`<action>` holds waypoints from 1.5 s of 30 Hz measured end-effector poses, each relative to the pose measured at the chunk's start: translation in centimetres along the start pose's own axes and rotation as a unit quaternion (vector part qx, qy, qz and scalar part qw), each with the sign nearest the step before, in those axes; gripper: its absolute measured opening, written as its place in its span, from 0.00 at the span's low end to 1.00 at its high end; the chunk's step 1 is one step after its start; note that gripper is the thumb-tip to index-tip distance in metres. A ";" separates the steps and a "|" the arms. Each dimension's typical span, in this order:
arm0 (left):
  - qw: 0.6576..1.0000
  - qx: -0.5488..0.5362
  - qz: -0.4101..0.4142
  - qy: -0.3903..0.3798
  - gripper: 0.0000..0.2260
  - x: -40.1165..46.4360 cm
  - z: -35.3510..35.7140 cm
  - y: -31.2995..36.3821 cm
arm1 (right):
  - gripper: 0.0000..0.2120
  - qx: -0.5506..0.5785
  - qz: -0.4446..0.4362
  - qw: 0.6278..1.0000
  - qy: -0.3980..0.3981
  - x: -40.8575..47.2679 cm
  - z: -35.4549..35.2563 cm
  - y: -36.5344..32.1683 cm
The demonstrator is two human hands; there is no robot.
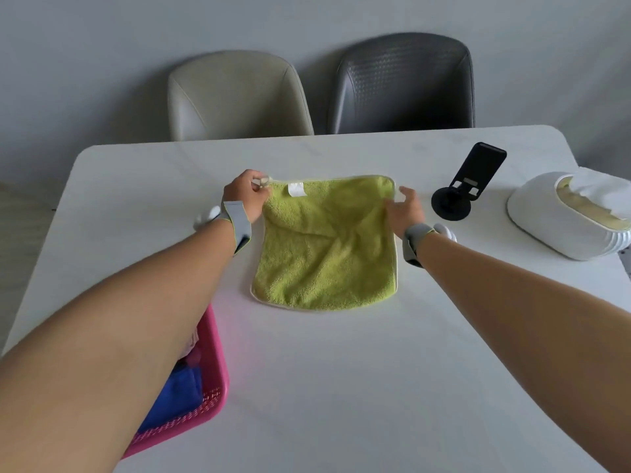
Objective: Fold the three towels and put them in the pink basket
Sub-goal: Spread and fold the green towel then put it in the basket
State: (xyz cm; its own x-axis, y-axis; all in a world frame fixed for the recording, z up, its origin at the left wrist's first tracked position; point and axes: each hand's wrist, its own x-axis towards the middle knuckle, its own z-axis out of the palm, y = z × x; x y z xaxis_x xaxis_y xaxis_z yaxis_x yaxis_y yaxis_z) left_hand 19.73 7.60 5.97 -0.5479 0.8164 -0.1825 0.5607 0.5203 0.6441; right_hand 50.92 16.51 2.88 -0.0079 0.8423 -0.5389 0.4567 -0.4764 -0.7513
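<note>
A green towel [324,254] lies spread almost flat in the middle of the white table [341,387], with a white label near its far left corner and a few creases. My left hand [246,194] pinches the towel's far left corner. My right hand [404,208] grips the towel's right edge near the far right corner. The pink basket [213,380] stands at the near left, half hidden under my left forearm. A folded blue towel [181,390] lies inside it, with something pale behind it that I cannot make out.
A black phone stand [464,186] stands just right of the towel. A white tissue box [577,213] sits at the table's right edge. Two chairs, one beige [235,97] and one dark grey [403,87], stand behind the far edge.
</note>
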 end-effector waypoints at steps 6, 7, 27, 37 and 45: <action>0.995 0.023 -0.087 -0.046 0.32 0.7 3.1 -3.2 | 0.35 0.006 0.054 0.998 0.002 2.6 0.8 5.1; 0.992 0.034 -0.106 -0.050 0.34 -0.1 3.7 -3.9 | 0.32 -0.001 0.054 0.998 0.012 1.2 0.8 5.4; 0.944 0.280 -0.112 -0.137 0.16 -16.5 7.6 -7.7 | 0.10 -0.139 0.123 0.983 -0.016 -10.1 -2.4 15.5; 0.893 0.320 0.220 -0.227 0.25 -20.4 8.4 -7.4 | 0.16 -0.317 -0.281 0.906 -0.003 -13.3 -0.2 15.9; 0.856 0.401 0.217 -0.244 0.12 -20.0 8.8 -5.2 | 0.17 -0.557 -0.304 0.758 -0.150 -14.7 2.0 15.8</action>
State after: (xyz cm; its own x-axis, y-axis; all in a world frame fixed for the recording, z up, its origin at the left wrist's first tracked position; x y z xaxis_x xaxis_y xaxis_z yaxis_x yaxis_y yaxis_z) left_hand 33.25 -9.21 -0.22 0.0344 0.8822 -0.4696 0.9987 -0.0133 0.0482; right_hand 56.43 -3.94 -1.81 -0.6442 0.6461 -0.4093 0.7538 0.6270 -0.1966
